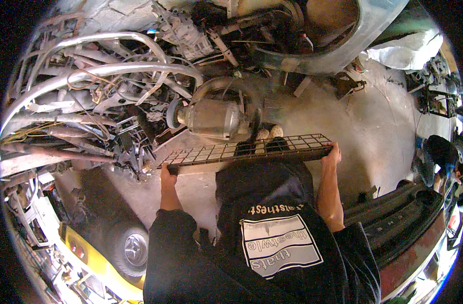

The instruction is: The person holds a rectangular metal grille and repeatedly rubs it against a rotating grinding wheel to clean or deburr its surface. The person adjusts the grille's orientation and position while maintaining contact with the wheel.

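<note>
A long, narrow metal grate with a square grid and a dark edge spans the space in front of my body. Its left end is in my left hand, fingers closed round the corner. My right hand grips the opposite end, slightly higher in the picture. Both arms reach out in dark sleeves. Beyond the grate, a dusty motor-like cylinder rests on the floor. My feet show partly through the grid; what the fingers do under the grate's edge is hidden.
Metal tubes and scrap pile up on the left. A car body panel with a wheel arch stands ahead. A yellow car part and wheel lie lower left, a dark bumper-like piece lower right. Another person is far right.
</note>
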Tool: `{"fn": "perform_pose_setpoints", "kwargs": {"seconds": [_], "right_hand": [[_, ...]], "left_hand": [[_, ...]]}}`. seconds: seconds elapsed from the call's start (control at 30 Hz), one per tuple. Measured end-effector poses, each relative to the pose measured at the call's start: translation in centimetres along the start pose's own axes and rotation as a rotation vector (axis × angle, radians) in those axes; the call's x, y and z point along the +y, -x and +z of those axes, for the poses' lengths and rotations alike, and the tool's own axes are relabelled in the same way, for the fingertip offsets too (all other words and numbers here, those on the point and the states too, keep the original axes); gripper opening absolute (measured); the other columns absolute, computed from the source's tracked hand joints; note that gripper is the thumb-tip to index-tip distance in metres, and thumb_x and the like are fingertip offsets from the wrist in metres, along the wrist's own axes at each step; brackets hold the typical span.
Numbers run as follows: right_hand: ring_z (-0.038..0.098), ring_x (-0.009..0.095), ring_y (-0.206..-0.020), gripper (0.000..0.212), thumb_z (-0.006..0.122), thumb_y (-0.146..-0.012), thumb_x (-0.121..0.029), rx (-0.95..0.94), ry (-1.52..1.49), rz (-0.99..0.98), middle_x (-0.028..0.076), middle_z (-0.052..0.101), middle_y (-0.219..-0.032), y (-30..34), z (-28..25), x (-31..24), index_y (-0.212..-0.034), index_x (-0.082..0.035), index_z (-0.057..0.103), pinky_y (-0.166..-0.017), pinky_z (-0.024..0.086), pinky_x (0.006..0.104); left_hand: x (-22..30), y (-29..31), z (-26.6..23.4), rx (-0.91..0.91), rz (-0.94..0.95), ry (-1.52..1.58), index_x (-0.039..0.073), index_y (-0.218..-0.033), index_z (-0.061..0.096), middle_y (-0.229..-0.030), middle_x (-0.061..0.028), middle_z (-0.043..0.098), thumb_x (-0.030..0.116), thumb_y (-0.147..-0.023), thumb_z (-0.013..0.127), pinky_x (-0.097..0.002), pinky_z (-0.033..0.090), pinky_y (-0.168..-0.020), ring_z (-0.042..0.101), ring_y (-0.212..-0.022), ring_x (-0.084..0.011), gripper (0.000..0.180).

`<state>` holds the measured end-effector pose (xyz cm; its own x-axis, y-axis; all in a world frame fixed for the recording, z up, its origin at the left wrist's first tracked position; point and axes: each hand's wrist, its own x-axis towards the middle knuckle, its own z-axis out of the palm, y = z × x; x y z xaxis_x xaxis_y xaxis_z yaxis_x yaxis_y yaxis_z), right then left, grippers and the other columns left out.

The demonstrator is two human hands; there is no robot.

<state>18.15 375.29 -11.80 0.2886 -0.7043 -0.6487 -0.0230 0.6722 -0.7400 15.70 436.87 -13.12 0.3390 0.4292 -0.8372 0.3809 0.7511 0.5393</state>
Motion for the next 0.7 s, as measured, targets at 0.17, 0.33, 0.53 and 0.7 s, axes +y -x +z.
{"fn": "perform_pose_setpoints", "kwargs": {"seconds": [0.17,0.33,0.53,0.7], "right_hand": [[0.052,0.024,-0.055,0.009,0.053,-0.069,-0.003,-0.023,0.071,0.002,0.01,0.05,-0.063,0.7,0.4,-0.5,-0.07,-0.002,0.043,-0.053,0.046,0.0368],[0.052,0.025,-0.057,0.01,0.052,-0.073,-0.007,-0.1,0.03,0.054,0.01,0.05,-0.065,4.6,2.1,-1.5,-0.07,-0.003,0.043,-0.055,0.046,0.0374],[0.053,0.025,-0.058,0.009,0.052,-0.069,-0.005,-0.204,0.07,0.125,0.012,0.051,-0.066,5.9,3.3,-1.5,-0.07,-0.002,0.043,-0.055,0.046,0.0381],[0.054,0.026,-0.058,0.009,0.051,-0.066,-0.002,-0.07,0.161,0.083,0.012,0.052,-0.067,4.6,3.7,0.2,-0.07,-0.002,0.043,-0.054,0.046,0.038]], "left_hand": [[-0.4,-0.4,-1.0,-0.03,0.025,0.009,0.006,-0.072,0.042,-0.062,-0.0079,0.05,0.021,-0.078,0.049,-0.0355,0.049,-0.05,0.053,-0.053,-0.0222,0.018],[-0.1,-1.1,-1.9,-0.048,0.072,0.01,0.004,-0.077,0.047,-0.067,-0.0082,0.053,0.014,-0.075,0.052,-0.0367,0.051,-0.057,0.056,-0.059,-0.0224,0.012],[0.7,-1.8,-4.2,-0.007,0.052,0.033,0.005,-0.074,0.048,-0.067,-0.0081,0.052,0.014,-0.074,0.053,-0.0384,0.05,-0.057,0.055,-0.059,-0.0233,0.01],[0.9,-2.3,-7.0,-0.05,0.071,0.074,0.004,-0.077,0.049,-0.071,-0.0098,0.054,0.014,-0.074,0.052,-0.0418,0.051,-0.059,0.056,-0.063,-0.025,0.012]]}}
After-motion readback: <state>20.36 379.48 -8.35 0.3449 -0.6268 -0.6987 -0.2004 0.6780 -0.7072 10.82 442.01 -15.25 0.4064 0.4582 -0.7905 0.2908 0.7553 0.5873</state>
